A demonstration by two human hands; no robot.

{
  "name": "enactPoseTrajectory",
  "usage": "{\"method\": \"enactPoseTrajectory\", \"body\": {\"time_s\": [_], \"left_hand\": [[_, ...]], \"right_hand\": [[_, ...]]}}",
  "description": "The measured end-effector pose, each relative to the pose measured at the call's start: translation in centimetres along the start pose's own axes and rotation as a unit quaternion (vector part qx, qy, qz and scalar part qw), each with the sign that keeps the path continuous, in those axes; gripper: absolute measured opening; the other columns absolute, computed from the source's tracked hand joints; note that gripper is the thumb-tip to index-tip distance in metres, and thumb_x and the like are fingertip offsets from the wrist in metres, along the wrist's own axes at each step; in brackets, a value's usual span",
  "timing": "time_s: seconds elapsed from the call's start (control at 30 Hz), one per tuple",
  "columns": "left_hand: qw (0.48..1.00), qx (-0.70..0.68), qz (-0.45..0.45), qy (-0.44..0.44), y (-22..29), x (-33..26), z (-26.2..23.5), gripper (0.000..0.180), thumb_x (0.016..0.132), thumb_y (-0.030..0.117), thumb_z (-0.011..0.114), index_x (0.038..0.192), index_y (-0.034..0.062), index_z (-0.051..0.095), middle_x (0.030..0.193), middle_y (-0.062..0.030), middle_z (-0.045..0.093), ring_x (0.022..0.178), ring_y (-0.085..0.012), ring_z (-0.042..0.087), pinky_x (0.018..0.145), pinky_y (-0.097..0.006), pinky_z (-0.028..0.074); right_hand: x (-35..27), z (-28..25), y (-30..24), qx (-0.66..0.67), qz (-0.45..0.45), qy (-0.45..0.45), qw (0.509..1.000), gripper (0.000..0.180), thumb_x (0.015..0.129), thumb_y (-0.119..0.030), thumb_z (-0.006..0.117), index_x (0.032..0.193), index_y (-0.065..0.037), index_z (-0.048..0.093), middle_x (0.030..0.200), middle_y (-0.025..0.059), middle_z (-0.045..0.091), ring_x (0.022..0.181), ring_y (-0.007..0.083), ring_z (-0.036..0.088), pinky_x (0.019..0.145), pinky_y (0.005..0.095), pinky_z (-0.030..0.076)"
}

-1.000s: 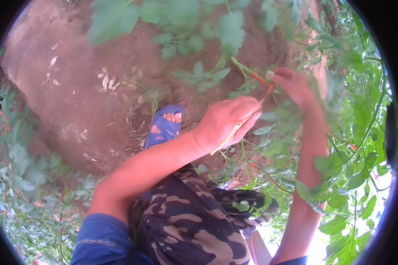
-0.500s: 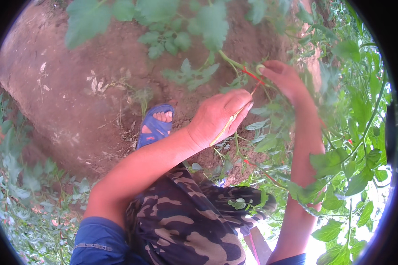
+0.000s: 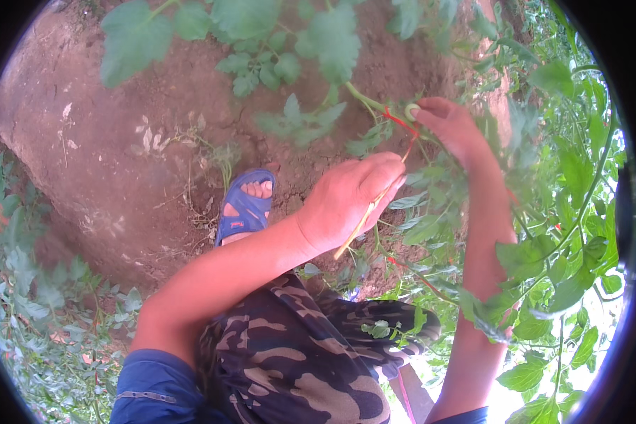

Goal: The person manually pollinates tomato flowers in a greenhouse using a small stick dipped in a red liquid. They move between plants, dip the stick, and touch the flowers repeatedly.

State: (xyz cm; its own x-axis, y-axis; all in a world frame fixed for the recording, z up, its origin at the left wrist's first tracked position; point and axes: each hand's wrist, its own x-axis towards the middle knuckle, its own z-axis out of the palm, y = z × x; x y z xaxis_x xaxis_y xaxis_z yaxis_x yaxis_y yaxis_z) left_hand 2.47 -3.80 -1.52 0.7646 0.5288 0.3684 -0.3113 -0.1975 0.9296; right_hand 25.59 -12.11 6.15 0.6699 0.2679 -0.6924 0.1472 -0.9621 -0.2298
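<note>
My left hand point(image 3: 353, 194) is closed round a thin straw-coloured stick point(image 3: 353, 237), whose lower end juts out below the palm. From its upper end, above my fingers, a red strand point(image 3: 401, 124) runs up to a green tomato stem point(image 3: 364, 97) and crosses it. My right hand point(image 3: 451, 127) is on the far side of that strand, thumb and forefinger pinched at a small round pale green thing point(image 3: 411, 111) beside the stem. Whether this is a fruit or part of the stem, I cannot tell. The fingers of my left hand partly hide the stick.
Leafy tomato plants point(image 3: 572, 169) crowd the right side, around my right forearm. Large leaves point(image 3: 332, 42) hang over the top. Another stem below has a red tie point(image 3: 396, 261). Bare brown soil point(image 3: 120, 134) spreads to the left; my foot in a blue sandal point(image 3: 244, 205) stands on it.
My left hand has drawn slightly down and toward me with the stick, away from the stem. My right hand stays at nearly the same spot, still pinched.
</note>
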Motion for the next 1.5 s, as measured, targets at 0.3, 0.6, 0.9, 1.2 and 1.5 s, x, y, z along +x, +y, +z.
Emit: {"method": "enactPoseTrajectory", "body": {"time_s": [0.3, 0.6, 0.9, 1.2, 1.5], "left_hand": [[0.999, 0.007, 0.003, 0.039, 0.3, -1.1, -0.5, 0.034, 0.089, 0.002, 0.077, 0.119, 0.0048, 0.062, 0.111, -0.0139, 0.072, 0.087, -0.0346, 0.073, 0.072, -0.041, 0.06], [0.999, 0.026, -0.026, 0.001, 0.3, 0.2, -0.3, 0.028, 0.091, 0.002, 0.074, 0.115, 0.0047, 0.06, 0.106, -0.0139, 0.071, 0.083, -0.0354, 0.071, 0.07, -0.042, 0.059], [0.999, 0.008, -0.008, 0.033, -0.4, -0.3, 0.7, 0.029, 0.091, 0.002, 0.073, 0.116, 0.004, 0.059, 0.108, -0.0148, 0.07, 0.084, -0.0368, 0.071, 0.07, -0.042, 0.058], [0.999, -0.02, -0.02, 0.022, -0.1, -0.5, 0.5, 0.031, 0.091, 0.002, 0.073, 0.118, 0.0032, 0.059, 0.107, -0.0154, 0.071, 0.084, -0.0372, 0.071, 0.071, -0.043, 0.059], [0.999, -0.004, -0.031, 0.008, -0.4, -0.5, 0.6, 0.033, 0.091, 0.001, 0.074, 0.12, 0.0048, 0.058, 0.11, -0.0154, 0.071, 0.09, -0.0371, 0.073, 0.075, -0.041, 0.061]], "right_hand": [[0.1, -0.1, 0.2, 0.007, 0.003, 0.004, 1.0, 0.069, 0.09, -0.042, 0.078, 0.14, 0.003, 0.062, 0.135, 0.0181, 0.069, 0.127, 0.0286, 0.062, 0.112, 0.0401, 0.044], [0.1, 0.1, 0.3, 0.008, -0.006, 0.009, 1.0, 0.067, 0.091, -0.04, 0.078, 0.139, 0.004, 0.062, 0.133, 0.0187, 0.069, 0.125, 0.0285, 0.064, 0.11, 0.0402, 0.046], [0.3, 0.1, 0.2, 0.002, 0.001, 0.008, 1.0, 0.067, 0.091, -0.04, 0.078, 0.14, 0.003, 0.062, 0.134, 0.0191, 0.069, 0.127, 0.0289, 0.063, 0.112, 0.0402, 0.044], [0.3, 0.1, 0.2, 0.007, -0.003, 0.008, 1.0, 0.067, 0.092, -0.04, 0.078, 0.139, 0.004, 0.062, 0.134, 0.0188, 0.069, 0.126, 0.0285, 0.063, 0.111, 0.0401, 0.045], [0.6, 0.1, 0.8, 0.004, -0.003, 0.01, 1.0, 0.067, 0.091, -0.04, 0.078, 0.139, 0.005, 0.062, 0.134, 0.0192, 0.069, 0.126, 0.0289, 0.063, 0.111, 0.0399, 0.045]]}}
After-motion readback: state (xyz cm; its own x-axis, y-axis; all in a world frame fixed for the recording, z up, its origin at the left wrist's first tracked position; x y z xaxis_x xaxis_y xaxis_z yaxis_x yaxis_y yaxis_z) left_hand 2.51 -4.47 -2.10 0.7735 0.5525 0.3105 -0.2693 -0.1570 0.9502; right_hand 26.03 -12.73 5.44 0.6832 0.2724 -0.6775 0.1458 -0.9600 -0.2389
